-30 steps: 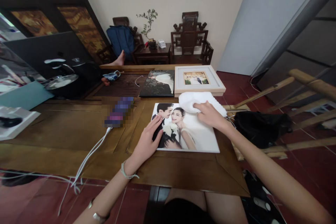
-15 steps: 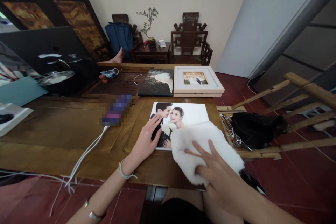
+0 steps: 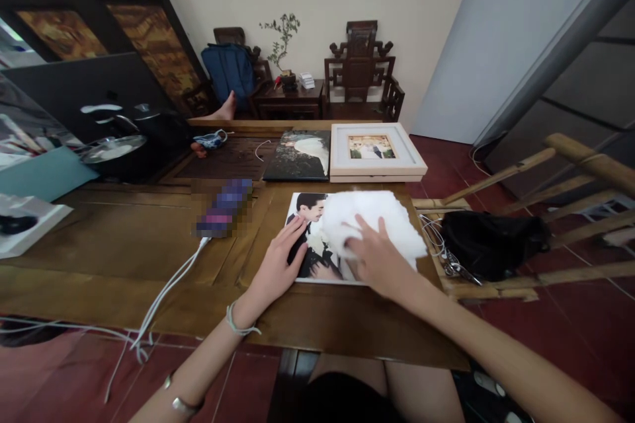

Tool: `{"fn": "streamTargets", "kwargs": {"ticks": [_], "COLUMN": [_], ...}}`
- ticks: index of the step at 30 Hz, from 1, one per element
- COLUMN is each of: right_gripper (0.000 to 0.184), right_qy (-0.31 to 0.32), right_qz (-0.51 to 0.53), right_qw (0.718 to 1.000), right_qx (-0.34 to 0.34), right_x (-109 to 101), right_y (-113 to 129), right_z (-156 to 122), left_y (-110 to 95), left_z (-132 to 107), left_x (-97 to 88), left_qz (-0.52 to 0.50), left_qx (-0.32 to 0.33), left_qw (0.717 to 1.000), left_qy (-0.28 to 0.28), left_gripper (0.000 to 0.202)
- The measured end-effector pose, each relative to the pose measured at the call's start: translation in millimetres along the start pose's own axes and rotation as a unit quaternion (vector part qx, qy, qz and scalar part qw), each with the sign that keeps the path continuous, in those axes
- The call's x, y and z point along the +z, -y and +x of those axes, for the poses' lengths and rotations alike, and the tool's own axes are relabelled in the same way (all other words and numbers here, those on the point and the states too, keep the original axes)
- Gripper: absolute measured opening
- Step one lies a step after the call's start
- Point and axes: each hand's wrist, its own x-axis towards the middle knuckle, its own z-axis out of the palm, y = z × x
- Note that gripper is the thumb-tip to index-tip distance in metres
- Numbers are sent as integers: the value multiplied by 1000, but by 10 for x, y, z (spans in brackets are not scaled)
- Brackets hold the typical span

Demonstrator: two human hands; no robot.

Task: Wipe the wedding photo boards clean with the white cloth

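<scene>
A wedding photo panel (image 3: 308,258) lies flat on the wooden table in front of me, showing a couple. My left hand (image 3: 288,251) rests on its left edge, fingers stretched out and holding nothing. Over the right part of the panel, my right hand (image 3: 374,254) presses a fluffy white cloth (image 3: 391,221) against the surface, fingers spread and partly bent into it. The cloth hides the right half of the picture. Behind the panel lie a dark photo panel (image 3: 297,155) with a white dress and a pale framed photo (image 3: 380,152).
A blurred phone (image 3: 224,208) with white cables (image 3: 173,274) is left of my left hand. Kettles (image 3: 116,145) and a white tray (image 3: 40,231) stand farther left. A black bag (image 3: 489,244) sits on a bamboo chair (image 3: 510,188) at right. Someone's foot (image 3: 228,106) shows beyond the table.
My right hand has slid the white cloth away from me and leftward, off the table's front edge and onto the panel, covering one face. The left hand stays in place.
</scene>
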Motion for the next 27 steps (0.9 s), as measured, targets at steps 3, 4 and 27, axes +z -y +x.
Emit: {"fn": "streamTargets", "kwargs": {"ticks": [3,4,27], "right_gripper": [39,37,39], "right_qy": [34,48,33], "right_qz": [16,24,-10], "right_qw": [999,998,999], "right_qx": [-32,-41,-38], "right_x": [87,94,13], "right_y": [314,396,273], "right_z": [-477,-603,-61], "left_y": [-4,-4,35], "left_z": [-2,-3,-6], "left_x": [5,7,14], "left_qz": [1,1,-27], "left_qx": [-1,-2,-11], "left_qw": [1000,1000,1000], "left_qy": [2,3,5], "left_gripper": [44,44,43]}}
